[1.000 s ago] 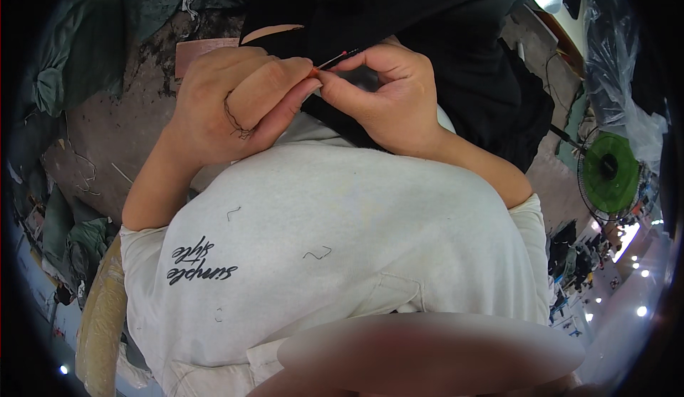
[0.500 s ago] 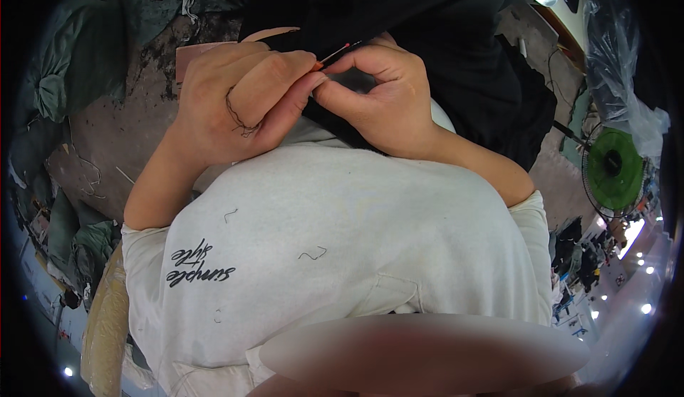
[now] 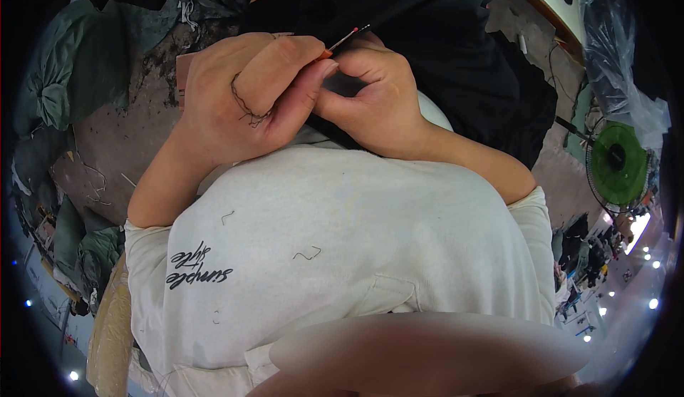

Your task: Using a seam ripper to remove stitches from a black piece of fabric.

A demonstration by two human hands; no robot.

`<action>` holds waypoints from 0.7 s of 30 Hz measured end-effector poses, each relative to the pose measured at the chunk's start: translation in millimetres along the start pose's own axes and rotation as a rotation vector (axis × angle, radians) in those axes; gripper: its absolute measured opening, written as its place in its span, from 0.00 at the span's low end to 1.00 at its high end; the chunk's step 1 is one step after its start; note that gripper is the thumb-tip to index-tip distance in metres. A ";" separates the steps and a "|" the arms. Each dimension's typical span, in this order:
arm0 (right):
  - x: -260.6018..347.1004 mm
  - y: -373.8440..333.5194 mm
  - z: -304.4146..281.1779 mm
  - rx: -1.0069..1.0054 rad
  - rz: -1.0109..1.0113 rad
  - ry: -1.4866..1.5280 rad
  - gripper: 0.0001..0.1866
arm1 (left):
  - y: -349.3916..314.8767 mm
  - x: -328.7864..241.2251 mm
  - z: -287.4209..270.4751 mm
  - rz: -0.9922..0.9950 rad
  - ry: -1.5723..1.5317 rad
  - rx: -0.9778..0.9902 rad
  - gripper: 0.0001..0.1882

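In the head view, my left hand [image 3: 249, 94] pinches a seam ripper [image 3: 343, 42] between thumb and forefinger. A bit of orange handle shows at my fingertips, and its thin metal shaft points up and right to a small red ball at the tip. A dark thread tangle loops around one of my left fingers. My right hand [image 3: 381, 90], curled close beside it, grips the black garment [image 3: 456, 62] spread across my lap. The right thumb's tip is partly hidden behind my left hand. Where the ripper meets the cloth is too dark to tell.
Dark green cloth bundles [image 3: 85, 69] lie at the left, over a stained grey floor [image 3: 114, 147]. On the right stand a green fan [image 3: 618, 162] and clear plastic sheeting [image 3: 605, 48]. A plastic-wrapped yellowish roll [image 3: 109, 326] is at the lower left.
My left hand has shifted slightly up and right, carrying the seam ripper, whose tip now sits higher. My right hand has moved a little left, and the black garment has shifted with it.
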State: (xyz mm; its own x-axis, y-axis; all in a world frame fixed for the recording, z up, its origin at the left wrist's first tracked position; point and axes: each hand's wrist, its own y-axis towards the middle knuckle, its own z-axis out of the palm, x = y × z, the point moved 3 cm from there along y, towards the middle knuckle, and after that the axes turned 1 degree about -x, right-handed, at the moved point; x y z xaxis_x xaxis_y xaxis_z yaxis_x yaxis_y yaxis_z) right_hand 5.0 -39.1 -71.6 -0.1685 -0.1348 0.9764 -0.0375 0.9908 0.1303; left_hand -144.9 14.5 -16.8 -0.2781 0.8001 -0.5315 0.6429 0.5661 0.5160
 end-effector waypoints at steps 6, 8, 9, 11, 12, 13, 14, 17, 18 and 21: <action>2.0 2.7 -0.4 -0.013 -0.012 0.029 0.07 | 6.2 3.4 3.7 -0.005 -0.038 -0.014 0.09; 1.6 2.3 -0.5 0.002 -0.016 0.028 0.07 | 8.6 2.1 3.9 -0.019 -0.054 0.037 0.10; 0.8 1.6 -0.5 0.000 -0.017 0.028 0.07 | 10.1 1.7 4.7 -0.017 -0.054 0.038 0.10; -0.6 0.9 -0.1 0.014 -0.033 0.027 0.07 | 13.6 0.8 6.4 -0.005 -0.060 0.022 0.09; -0.5 0.9 -0.6 0.011 -0.033 0.028 0.07 | 14.7 1.0 7.0 -0.003 -0.059 0.024 0.09; 0.2 1.0 -0.9 0.018 -0.039 0.026 0.08 | 15.7 1.2 7.5 -0.004 -0.062 0.024 0.09; 0.9 1.1 -1.3 0.024 -0.044 0.023 0.08 | 16.8 1.3 7.9 -0.004 -0.063 0.024 0.09; 2.6 2.3 -3.4 0.089 -0.002 -0.005 0.09 | 22.3 0.4 9.1 0.008 -0.068 0.016 0.10; 2.4 2.5 -4.1 0.086 -0.003 -0.005 0.09 | 24.3 0.5 10.1 0.012 -0.068 0.017 0.10; 0.0 2.3 -4.0 0.090 0.019 0.029 0.09 | 30.1 0.2 12.7 0.029 -0.078 0.015 0.10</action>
State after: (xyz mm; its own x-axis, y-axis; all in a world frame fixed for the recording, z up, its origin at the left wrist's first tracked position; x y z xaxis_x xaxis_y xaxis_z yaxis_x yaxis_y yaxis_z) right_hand 8.8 -36.8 -70.7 -0.1420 -0.1142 0.9833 -0.1229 0.9877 0.0970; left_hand -116.6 29.2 -9.9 -0.2027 0.7981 -0.5674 0.6606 0.5391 0.5224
